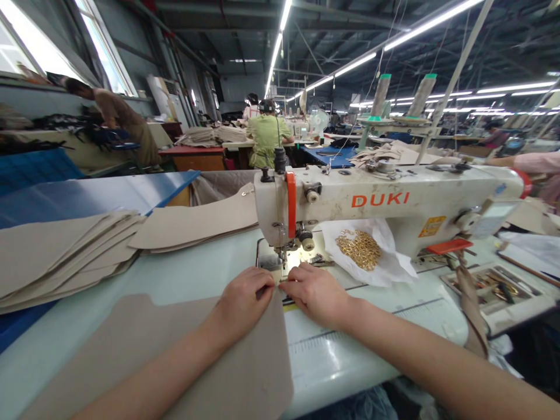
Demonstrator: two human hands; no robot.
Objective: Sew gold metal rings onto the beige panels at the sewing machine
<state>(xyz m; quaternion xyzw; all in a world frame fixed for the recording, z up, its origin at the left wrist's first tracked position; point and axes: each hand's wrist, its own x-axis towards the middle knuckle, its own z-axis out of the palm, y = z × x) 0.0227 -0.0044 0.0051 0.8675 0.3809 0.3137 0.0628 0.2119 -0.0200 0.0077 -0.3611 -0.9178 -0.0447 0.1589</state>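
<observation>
A beige fabric panel (258, 361) lies on the pale sewing table, its upper corner just in front of the needle of a white sewing machine (332, 198). My left hand (242, 300) rests on the panel, thumb and fingers pinched at that corner. Close on its right, my right hand (317, 294) is closed beneath the needle area, fingertips together around something small that I cannot make out. The fingertips of both hands nearly meet. Behind my right hand, a heap of small gold metal hardware pieces (359, 249) sits on crumpled white paper (394, 265).
Stacks of cut beige panels, one at far left (61, 251) and one beside the machine head (196, 221), lie on the left. A parts tray (525, 312) holds metal bits at right. A dangling strap (471, 315) hangs beside it. Other people work beyond.
</observation>
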